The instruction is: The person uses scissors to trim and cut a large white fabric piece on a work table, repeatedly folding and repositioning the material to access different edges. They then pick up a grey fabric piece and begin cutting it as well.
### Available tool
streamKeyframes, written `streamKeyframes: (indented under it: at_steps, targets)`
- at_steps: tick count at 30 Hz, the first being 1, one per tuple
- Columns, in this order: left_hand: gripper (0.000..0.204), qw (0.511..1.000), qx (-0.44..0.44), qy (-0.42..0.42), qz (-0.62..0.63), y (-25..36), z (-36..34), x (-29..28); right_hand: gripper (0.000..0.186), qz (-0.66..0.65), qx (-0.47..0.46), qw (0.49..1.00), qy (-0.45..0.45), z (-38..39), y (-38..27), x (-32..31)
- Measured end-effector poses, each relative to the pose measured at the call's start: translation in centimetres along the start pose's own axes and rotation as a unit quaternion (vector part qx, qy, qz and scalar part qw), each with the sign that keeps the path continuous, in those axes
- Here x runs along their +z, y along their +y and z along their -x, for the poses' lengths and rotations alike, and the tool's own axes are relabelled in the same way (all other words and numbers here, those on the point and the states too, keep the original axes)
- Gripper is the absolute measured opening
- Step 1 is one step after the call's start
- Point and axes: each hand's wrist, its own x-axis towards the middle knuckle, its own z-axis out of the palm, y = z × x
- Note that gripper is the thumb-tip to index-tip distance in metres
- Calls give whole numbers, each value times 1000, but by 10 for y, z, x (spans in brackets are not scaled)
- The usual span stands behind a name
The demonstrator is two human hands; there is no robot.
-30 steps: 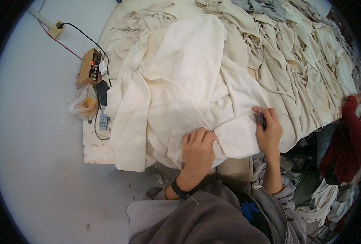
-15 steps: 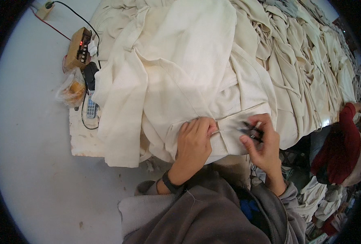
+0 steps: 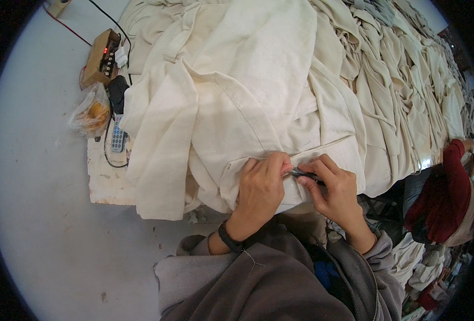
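Observation:
A cream cloth garment (image 3: 221, 107) lies spread over the table, its seams and folded edges showing. My left hand (image 3: 263, 182) is closed in a pinch on the garment at a seam near the front edge; any thread between the fingertips is too small to make out. In my right hand (image 3: 333, 187) is a small pair of dark thread snips (image 3: 305, 174), held with the fingers wrapped round it. The tip of the snips points left and meets the left fingertips at the cloth. Part of the snips is hidden by the right fingers.
More cream garments (image 3: 397, 91) are heaped along the right. At the table's left edge stand a brown box with knobs (image 3: 100, 59), a clear plastic bag (image 3: 91, 112) with something orange inside, and a remote control (image 3: 118, 136). A person in a dark red sleeve (image 3: 442, 192) is at the right.
My right hand has moved left, bringing the snips from a spot apart to the left fingertips. My left hand keeps its pinch on the garment. The view has shifted slightly.

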Motion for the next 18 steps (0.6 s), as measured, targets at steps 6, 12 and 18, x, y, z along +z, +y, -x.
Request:
streamKeyframes:
  at_steps: [6, 12, 18]
  targets:
    - [8, 1000, 5, -6, -19, -1, 3, 1, 15, -20, -3, 1000, -4, 2, 6, 3]
    - [8, 972, -130, 136, 143, 7, 2, 2, 24, -355, 120, 916, 142, 7, 23, 11]
    - [20, 988, 90, -3, -128, 12, -8, 5, 25, -585, 179, 769, 184, 9, 43, 11]
